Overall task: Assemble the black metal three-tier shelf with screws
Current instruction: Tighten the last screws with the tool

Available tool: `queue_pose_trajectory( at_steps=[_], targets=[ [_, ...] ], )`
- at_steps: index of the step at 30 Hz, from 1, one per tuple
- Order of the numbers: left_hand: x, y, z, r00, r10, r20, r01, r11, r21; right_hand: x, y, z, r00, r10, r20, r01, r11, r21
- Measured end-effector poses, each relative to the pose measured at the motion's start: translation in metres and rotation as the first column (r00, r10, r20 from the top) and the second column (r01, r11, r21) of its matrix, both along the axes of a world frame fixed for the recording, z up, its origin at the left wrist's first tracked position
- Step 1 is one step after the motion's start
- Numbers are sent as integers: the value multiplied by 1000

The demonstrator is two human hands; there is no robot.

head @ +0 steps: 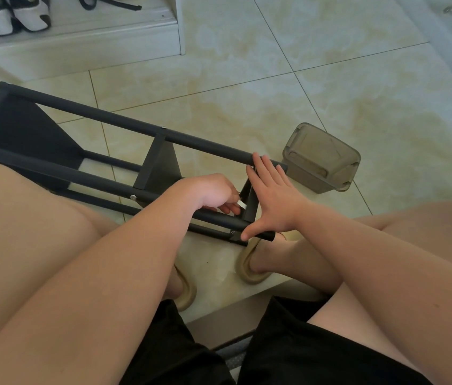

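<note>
- black shorts [316,343]: on a seated person, knees spread so the work lies between them.
- beige slippers [249,262]: feet planted just beside the shelf's near end.
- right hand [272,201]: fingers spread flat, thumb on the near pole, fingertips on the far pole; apparently bracing the end tier.
- left hand [213,191]: curled, pinching a small silver tool [242,204], probably a hex key, at the end tier's joint.
- black metal shelf [102,176]: on its side on the tiled floor [274,79], poles level, a screw [133,197] facing up for access.
- translucent lidded box [320,158]: just beside the shelf's end; contents unclear.
- shoe cabinet [80,31]: well apart, holding sneakers [11,12].
</note>
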State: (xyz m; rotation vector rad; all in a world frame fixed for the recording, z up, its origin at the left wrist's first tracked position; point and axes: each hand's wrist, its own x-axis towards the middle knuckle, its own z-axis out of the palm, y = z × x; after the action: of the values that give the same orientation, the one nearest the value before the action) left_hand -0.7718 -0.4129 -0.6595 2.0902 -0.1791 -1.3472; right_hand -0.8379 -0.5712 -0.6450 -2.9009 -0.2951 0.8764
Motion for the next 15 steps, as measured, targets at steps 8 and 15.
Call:
queue_pose_trajectory(
  at_steps=[8,15],
  targets=[
    [1,4,2,979,-189,74,185,981,63,0,0,-1,1000,-2,3,2,1000,3],
    [1,4,1,947,-296,125,282,952,119,0,0,-1,1000,-6,3,6,1000,8]
  ],
)
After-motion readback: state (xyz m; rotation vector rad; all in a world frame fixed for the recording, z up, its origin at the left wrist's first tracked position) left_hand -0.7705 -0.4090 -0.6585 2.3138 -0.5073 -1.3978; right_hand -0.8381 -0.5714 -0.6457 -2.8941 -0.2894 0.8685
